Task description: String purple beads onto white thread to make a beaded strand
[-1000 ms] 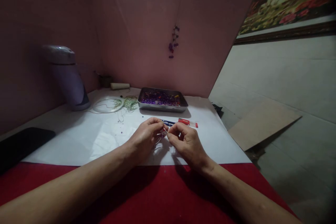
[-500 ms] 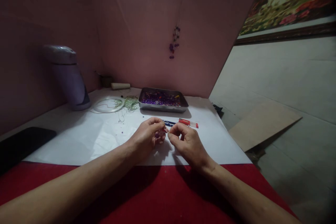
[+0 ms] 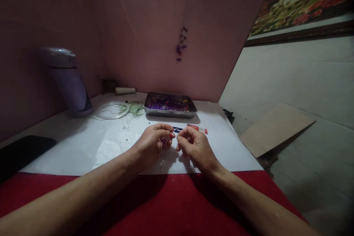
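Note:
Over the white sheet, my left hand [image 3: 155,142] is closed round a small cluster of strung beads. A purple bead [image 3: 164,141] shows under its fingers, and a red bead [image 3: 173,135] sits at the fingertips. My right hand [image 3: 197,146] is just to the right, thumb and forefinger pinched together. A thin white thread [image 3: 176,130] runs from the left fingertips toward the right forefinger; the pinch point itself is partly hidden. Behind the hands lie a dark blue slim tool [image 3: 177,129] and a red case with a clear end [image 3: 193,127].
A metal tray [image 3: 170,113] of purple beads stands behind the hands. Left of it are green threads [image 3: 135,108], a coil of clear line [image 3: 127,110] and a purple flask [image 3: 70,88]. A black flat object [image 3: 27,153] lies at left. A bead strand [image 3: 181,44] hangs on the pink panel.
The red bead now shows at my left fingertips. My right fingertips have shifted slightly down from the thread's end by the left hand. The whole view has shifted a little.

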A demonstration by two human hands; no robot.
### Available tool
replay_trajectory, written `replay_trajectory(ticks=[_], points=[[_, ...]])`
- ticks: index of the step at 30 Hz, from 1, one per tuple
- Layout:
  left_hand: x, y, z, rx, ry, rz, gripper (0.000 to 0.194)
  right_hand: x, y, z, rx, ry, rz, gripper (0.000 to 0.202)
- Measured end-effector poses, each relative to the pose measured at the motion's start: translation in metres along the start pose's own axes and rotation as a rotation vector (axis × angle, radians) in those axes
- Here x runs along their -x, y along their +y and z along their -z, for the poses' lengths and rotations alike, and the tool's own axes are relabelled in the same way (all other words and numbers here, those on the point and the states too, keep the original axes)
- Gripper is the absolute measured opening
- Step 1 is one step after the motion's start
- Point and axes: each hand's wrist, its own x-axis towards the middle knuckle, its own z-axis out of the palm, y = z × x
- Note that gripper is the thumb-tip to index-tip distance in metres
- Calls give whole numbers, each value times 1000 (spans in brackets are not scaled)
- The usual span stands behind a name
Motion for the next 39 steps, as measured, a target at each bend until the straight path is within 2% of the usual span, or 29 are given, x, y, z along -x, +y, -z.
replay_trajectory(ticks=[3,6,9,12,17,22,29,33,36,39], points=[[-1,-1,1,8,-20,-7,14,0,0,1,-75,1,-25,22],[0,-1,1,-2,-48,-8,11,-1,2,1,-160,-71,-56,35],[1,0,0,-19,-71,-2,8,-2,3,0,-153,-102,-40,24],[1,0,0,-28,-63,15,7,-3,3,0,-156,-71,-5,19],[2,0,0,-35,-51,36,9,-3,1,2,-188,-43,-36,19],[4,1,-3,-57,-55,0,5,-4,2,1,-187,-34,-44,18],[4,3,-4,-45,-32,-4,15,-4,4,1,-189,-7,-33,18],[2,2,-1,-21,36,-6,16,-2,1,2,-50,72,-15,24],[2,2,-1,-2,65,-11,17,0,0,-1,123,18,40,28],[2,1,-1,-13,58,-10,18,1,1,-4,88,-82,25,23]])
